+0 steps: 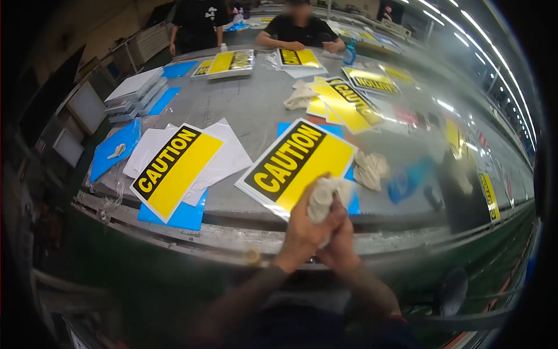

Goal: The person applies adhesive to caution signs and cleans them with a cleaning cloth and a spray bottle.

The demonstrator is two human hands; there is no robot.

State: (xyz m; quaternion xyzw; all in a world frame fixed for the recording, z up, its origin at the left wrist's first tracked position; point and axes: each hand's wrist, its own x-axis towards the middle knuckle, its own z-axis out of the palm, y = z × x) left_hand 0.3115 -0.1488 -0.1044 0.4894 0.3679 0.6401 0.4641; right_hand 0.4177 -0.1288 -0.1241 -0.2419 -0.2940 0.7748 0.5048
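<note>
A bunched cream cloth is held between my two hands, over the lower right corner of a stack of yellow and black CAUTION signs. My left hand is wrapped round its left side. My right hand is closed on its lower right side. Blue sheet shows from under the stack. To the left, one CAUTION sign rests on white sheets. Another crumpled cloth lies just right of the stack.
A blurred blue bottle lies at right, near a dark panel. More CAUTION signs and a cloth are farther back. White stacked sheets stand at left. A seated person and a standing person are across the table.
</note>
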